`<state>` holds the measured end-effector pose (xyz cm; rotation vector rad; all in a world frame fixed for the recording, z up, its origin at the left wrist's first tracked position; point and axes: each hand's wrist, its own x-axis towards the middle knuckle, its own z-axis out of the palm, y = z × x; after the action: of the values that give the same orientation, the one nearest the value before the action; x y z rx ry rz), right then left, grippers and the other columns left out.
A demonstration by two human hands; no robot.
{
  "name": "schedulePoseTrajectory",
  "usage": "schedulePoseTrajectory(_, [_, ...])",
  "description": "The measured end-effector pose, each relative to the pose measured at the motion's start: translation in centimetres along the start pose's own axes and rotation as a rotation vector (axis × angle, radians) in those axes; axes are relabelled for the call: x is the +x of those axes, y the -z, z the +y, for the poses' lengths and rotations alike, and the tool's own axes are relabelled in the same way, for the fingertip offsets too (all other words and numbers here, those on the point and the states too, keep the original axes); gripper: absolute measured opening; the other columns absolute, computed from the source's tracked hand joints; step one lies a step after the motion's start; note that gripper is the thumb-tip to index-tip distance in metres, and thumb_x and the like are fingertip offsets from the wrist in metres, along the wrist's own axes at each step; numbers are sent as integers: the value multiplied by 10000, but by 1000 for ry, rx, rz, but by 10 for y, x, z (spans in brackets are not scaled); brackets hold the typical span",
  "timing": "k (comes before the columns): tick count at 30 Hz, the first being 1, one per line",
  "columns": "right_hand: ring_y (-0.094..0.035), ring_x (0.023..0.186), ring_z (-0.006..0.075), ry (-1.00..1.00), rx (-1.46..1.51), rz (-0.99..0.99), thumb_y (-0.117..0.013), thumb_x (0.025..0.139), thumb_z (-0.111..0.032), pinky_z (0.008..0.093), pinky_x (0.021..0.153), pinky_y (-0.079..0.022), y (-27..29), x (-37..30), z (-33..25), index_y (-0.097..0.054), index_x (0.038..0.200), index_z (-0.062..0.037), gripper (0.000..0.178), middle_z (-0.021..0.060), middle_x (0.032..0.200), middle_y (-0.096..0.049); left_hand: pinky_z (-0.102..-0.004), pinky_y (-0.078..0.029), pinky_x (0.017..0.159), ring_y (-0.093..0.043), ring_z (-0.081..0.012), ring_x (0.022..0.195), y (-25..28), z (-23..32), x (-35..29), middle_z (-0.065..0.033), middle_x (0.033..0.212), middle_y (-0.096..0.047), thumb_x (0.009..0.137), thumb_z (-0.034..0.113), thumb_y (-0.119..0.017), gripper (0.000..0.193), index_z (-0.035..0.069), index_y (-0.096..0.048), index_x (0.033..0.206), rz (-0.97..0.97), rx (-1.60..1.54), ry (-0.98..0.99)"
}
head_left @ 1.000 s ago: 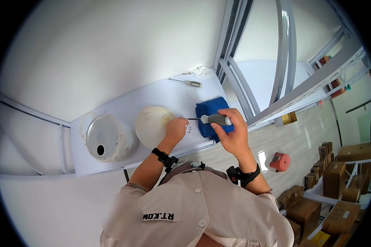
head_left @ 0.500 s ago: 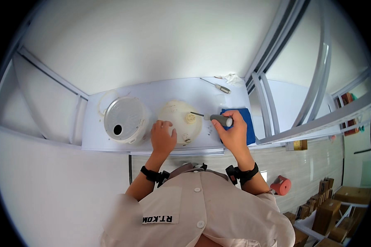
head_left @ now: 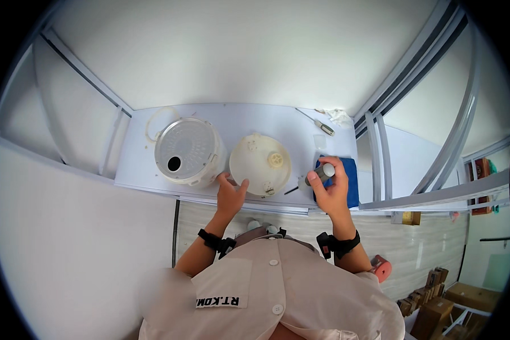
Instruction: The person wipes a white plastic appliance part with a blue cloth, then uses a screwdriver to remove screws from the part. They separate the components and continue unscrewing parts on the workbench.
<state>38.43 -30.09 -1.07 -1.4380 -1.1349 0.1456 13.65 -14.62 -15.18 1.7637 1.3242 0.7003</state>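
Note:
A round cream-white plastic disc (head_left: pixel 249 167) lies on the bench, with a yellowish round fitting (head_left: pixel 275 160) on its right part. My left hand (head_left: pixel 230 195) is at the disc's near-left edge, thumb and fingers apart, between it and the white pot (head_left: pixel 214 161). No object shows in that hand. My right hand (head_left: pixel 333 190) grips a screwdriver (head_left: pixel 321 174) by its grey handle, to the right of the disc. Its dark blade points to the near left, clear of the fitting. A blue cloth (head_left: pixel 352 184) lies partly beneath my right hand.
The pot has a grey metal top with a dark round hole. A pale loop (head_left: pixel 151 126) lies behind it on the left. A second screwdriver (head_left: pixel 324 127) and crumpled white tissue (head_left: pixel 340 117) lie at the back right. A metal frame (head_left: pixel 381 158) borders the bench's right side.
My right hand has drawn the screwdriver away from the fitting and turned its blade toward the near left. My left hand has moved off the disc's surface to its near-left edge. The view has shifted.

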Motion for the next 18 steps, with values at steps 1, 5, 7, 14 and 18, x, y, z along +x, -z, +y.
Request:
schedulePoseTrajectory(1, [-628, 835, 175, -28, 28, -33, -845, 911, -140, 292, 735, -511, 2, -2, -3, -644, 1203, -27, 372, 89, 1030, -654, -427, -575, 846, -712, -325, 979, -3, -1, 0, -225, 1110, -665, 958, 310, -777, 691, -47, -381, 1398, -7, 28, -14])
schedulePoseTrajectory(5, [-633, 850, 162, -73, -8, -111, -836, 928, -153, 275, 717, -509, 13, -7, -7, -633, 1228, -23, 385, 88, 1028, -649, -408, -642, 667, -756, -321, 881, -8, 26, 10, -255, 1192, -648, 1001, 246, -698, 630, -74, -351, 1418, -175, -381, 333])
schedulePoseTrajectory(7, [-639, 858, 161, -76, -11, -83, -847, 921, -153, 279, 714, -516, 18, -13, -1, -634, 1221, -26, 390, 89, 1027, -654, -383, -644, 579, -756, -304, 797, -23, 10, 14, -262, 1209, -642, 1021, 205, -643, 557, -77, -359, 1409, -169, -511, 381])
schedulePoseTrajectory(14, [-656, 913, 172, -61, -102, 212, -904, 873, -140, 302, 810, -548, 33, -20, 12, -610, 1118, -18, 402, 101, 1043, -675, -366, -611, 503, -739, -260, 748, -36, 10, 31, -213, 1151, -678, 1046, 155, -546, 411, -36, -440, 1393, -116, -488, 377])
schedulePoseTrajectory(18, [-656, 926, 194, -145, -89, 497, -924, 862, -174, 346, 848, -549, 37, -10, 14, -561, 1067, -50, 434, 103, 1018, -671, -370, -577, 573, -719, -267, 789, -24, 35, 32, -227, 1151, -683, 1066, 171, -537, 406, -67, -461, 1386, -128, -372, 187])
